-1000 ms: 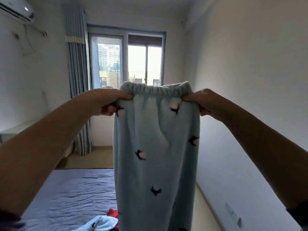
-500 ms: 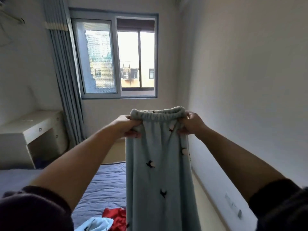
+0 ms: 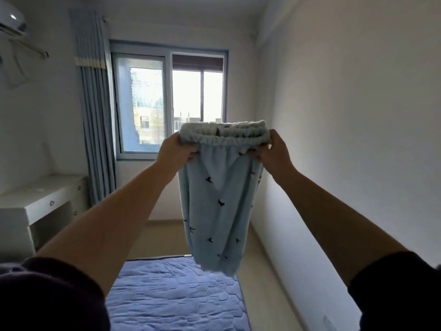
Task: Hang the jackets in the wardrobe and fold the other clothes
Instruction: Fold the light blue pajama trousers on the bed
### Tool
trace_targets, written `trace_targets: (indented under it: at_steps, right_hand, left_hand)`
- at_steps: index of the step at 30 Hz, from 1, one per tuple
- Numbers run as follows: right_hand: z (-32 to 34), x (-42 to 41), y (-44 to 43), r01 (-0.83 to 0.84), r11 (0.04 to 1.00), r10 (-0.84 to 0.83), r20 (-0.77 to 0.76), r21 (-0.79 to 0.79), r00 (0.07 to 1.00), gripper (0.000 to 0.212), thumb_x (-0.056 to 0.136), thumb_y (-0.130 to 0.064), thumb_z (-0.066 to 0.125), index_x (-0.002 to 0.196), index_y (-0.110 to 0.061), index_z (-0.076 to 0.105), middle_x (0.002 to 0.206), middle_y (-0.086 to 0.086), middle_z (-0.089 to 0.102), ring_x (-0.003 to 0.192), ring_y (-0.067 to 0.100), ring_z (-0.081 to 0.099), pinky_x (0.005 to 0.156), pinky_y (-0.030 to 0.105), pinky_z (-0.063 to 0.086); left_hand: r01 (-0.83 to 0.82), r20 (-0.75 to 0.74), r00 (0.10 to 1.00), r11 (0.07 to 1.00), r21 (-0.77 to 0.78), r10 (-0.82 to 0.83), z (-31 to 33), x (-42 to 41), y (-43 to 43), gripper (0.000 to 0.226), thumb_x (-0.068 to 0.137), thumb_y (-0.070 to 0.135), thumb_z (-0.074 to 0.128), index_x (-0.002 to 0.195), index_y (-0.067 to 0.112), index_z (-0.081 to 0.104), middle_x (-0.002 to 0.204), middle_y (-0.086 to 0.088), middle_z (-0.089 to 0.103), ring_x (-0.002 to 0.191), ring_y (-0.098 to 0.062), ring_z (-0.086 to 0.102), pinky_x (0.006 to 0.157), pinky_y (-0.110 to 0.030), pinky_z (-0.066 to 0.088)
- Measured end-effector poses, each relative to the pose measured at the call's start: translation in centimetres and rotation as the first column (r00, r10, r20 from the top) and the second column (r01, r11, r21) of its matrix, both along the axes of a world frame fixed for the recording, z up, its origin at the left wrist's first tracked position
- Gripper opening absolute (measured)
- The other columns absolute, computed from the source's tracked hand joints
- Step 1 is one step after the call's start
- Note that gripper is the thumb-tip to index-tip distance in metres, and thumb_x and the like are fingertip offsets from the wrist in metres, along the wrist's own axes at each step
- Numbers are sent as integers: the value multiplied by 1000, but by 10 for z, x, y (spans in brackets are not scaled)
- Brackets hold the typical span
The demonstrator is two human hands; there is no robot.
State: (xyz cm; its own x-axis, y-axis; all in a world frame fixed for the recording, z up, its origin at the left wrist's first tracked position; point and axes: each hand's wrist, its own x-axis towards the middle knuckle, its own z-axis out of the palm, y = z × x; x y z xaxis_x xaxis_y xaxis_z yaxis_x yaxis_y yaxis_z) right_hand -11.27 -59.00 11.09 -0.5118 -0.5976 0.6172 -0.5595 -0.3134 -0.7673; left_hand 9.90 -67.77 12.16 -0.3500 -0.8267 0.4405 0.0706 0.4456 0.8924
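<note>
Head view, left hand [image 3: 175, 152] and right hand [image 3: 274, 151] grip clenched on pale blue trousers [image 3: 219, 206] waistband, held aloft.

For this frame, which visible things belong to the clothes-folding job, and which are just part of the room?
In the job: pale blue trousers, held up by the waistband; left hand and right hand, each gripping one end of it.

Just there: blue mattress, white desk, curtain, window, air conditioner.
</note>
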Motion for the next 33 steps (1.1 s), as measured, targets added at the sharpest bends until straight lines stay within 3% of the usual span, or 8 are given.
trace_targets:
  at_steps: [4,7,10,14,17,22,27,33]
  right_hand:
    - [-53,1,18,75,990,-73,-21,116,997,20,89,-5,46,83,-23,52,79,-2,61,63,16,63,48,19,47]
    - [-118,3,35,129,965,-116,-70,227,991,13,85,-4,49,86,-15,55,72,-1,62,56,9,61,53,21,50]
    - [-201,12,60,122,928,-115,-43,352,992,10,80,-4,54,83,-13,58,69,2,63,66,24,61,64,35,51]
    - [-326,40,116,68,831,-103,33,552,994,6,69,-19,61,75,-21,60,63,-5,60,66,22,59,64,34,49]
    - [-423,76,173,27,756,-78,50,654,996,15,76,-10,67,73,-23,59,69,-6,62,72,17,57,65,30,44]
    - [-540,145,279,-44,650,-71,117,759,991,15,76,-9,72,77,-21,64,73,-5,66,72,9,55,60,19,40]
    - [-598,188,351,-68,558,-99,148,827,984,25,78,-9,67,70,-32,60,61,-18,58,62,-6,49,55,6,37]
    - [-630,201,396,-87,465,-144,172,881,974,4,77,-12,66,80,-11,64,72,-1,65,69,13,54,58,23,38]
  left_hand:
    - [-26,89,996,999,43,23,-55,4,7,31,85,0,64,116,-2,60,102,-21,68,87,-33,67,84,-43,57]
    - [-44,142,990,992,120,27,-121,7,11,28,83,-3,66,111,1,62,81,-13,66,69,-24,62,68,-34,56]
    - [-39,219,976,975,217,-10,-203,14,24,23,82,-4,68,100,9,66,79,-11,64,64,-18,60,62,-29,53]
    - [-43,349,934,945,323,-77,-329,42,69,26,68,2,74,90,15,67,86,-14,67,77,-23,60,73,-41,54]
    - [-50,443,887,926,374,-131,-422,81,125,45,52,17,66,97,10,69,90,-14,69,82,-19,59,79,-42,53]
    - [-52,551,803,895,443,-226,-552,156,224,30,67,4,79,84,26,69,69,16,68,69,-5,60,60,-13,47]
    - [-115,608,740,837,536,-288,-621,203,303,24,74,2,73,91,19,72,79,5,71,76,-10,62,70,-29,51]
    - [-110,630,680,797,594,-376,-639,219,346,21,73,6,73,81,25,69,62,18,66,60,7,55,53,-11,43]
